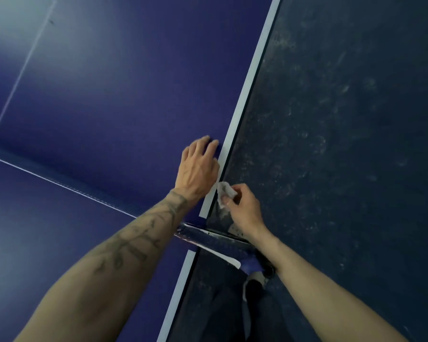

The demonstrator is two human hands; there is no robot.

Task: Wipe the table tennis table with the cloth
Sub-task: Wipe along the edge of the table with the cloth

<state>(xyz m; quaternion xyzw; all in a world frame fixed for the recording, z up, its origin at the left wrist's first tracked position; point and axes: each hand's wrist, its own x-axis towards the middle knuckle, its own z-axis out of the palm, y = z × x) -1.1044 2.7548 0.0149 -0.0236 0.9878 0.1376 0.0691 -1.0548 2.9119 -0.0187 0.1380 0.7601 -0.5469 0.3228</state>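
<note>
Where the right hand (242,208) hangs just past the side edge, its thumb and fingertips pinch a small, crumpled, whitish cloth (224,193), which lies against the white border stripe (247,77) of the surface (109,82). Left hand (198,166): released, palm down, fingers straight and slightly spread, resting flat on the blue top just inside the stripe and just beside the cloth; forearm tattooed. Net (59,180): dark blue with a white top band, running from the left border to the side edge and passing under the left forearm. Net clamp (215,239): dark, fixed at the side edge between the two forearms, with white and blue fittings. Centre line (22,70): thin, white, crossing the far half. Floor (344,119): dark, scuffed with pale marks, filling the right side. Shoe (253,283): dark with pale trim, on the floor below the clamp.
</note>
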